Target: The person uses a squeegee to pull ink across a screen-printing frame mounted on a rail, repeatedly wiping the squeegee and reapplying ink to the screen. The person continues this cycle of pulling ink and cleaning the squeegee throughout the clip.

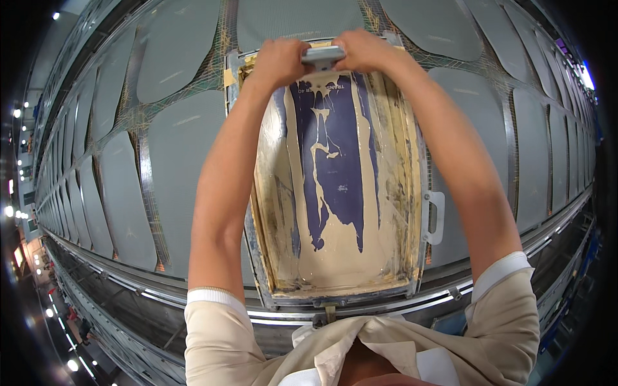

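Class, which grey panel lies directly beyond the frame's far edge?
The top-centre panel: it alone lies straight ahead of the frame; others show left or right.

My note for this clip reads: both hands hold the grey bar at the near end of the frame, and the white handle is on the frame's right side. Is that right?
Not quite: the head view shows the grey bar at the frame's far end. The left hand and right hand do hold it, and the white handle is on the right.
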A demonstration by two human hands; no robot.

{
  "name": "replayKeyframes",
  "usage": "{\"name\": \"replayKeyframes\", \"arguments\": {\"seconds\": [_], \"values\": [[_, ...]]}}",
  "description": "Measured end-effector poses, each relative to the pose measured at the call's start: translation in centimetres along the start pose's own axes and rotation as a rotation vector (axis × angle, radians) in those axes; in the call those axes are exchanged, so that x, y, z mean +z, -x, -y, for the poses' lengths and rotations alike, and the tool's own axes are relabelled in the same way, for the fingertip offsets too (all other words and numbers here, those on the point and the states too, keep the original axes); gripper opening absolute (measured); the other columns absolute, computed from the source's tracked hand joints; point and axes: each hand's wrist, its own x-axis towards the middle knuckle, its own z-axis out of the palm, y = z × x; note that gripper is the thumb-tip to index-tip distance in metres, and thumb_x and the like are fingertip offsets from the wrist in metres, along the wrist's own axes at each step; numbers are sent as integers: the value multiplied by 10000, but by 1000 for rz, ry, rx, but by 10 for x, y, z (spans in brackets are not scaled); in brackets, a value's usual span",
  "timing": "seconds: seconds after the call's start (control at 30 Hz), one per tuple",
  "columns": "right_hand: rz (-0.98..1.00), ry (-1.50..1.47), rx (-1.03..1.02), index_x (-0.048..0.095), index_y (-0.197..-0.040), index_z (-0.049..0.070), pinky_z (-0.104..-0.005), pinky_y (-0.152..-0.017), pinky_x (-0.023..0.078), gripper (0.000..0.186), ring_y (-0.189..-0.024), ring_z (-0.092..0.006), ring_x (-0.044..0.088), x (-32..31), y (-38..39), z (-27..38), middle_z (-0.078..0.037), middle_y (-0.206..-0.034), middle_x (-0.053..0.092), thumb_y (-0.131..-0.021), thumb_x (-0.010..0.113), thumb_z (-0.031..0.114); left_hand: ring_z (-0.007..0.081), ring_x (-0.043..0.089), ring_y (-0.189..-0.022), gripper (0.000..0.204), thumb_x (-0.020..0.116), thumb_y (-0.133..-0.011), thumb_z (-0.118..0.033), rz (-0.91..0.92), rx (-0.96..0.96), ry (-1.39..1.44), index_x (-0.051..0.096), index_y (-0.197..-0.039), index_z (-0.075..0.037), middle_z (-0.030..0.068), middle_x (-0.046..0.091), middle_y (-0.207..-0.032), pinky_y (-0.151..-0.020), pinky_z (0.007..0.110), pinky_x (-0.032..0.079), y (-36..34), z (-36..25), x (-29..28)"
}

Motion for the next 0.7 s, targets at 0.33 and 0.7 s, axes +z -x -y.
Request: {"name": "replayKeyframes", "arguments": {"seconds": [0.33,0.7], "values": [[-8,-87,-45,716,-985,36,-427,-726,542,296,-752,-351,694,15,14,7,-171,-833,722,-744,809,182,371,695,-819,349,833,-734,-277,11,-52,107,758,-1030,-108,151,732,-856,-750,451,541,20,-12,10],[-48,-74,-104,684,-842,84,-481,-719,530,166,-784,-372,673,114,271,139,-154,-790,689,-721,767,162,328,665,-741,213,835,-677,-158,22,-52,196,728,-852,-103,85,697,-768,-756,452,480,274,-174,7]]}}
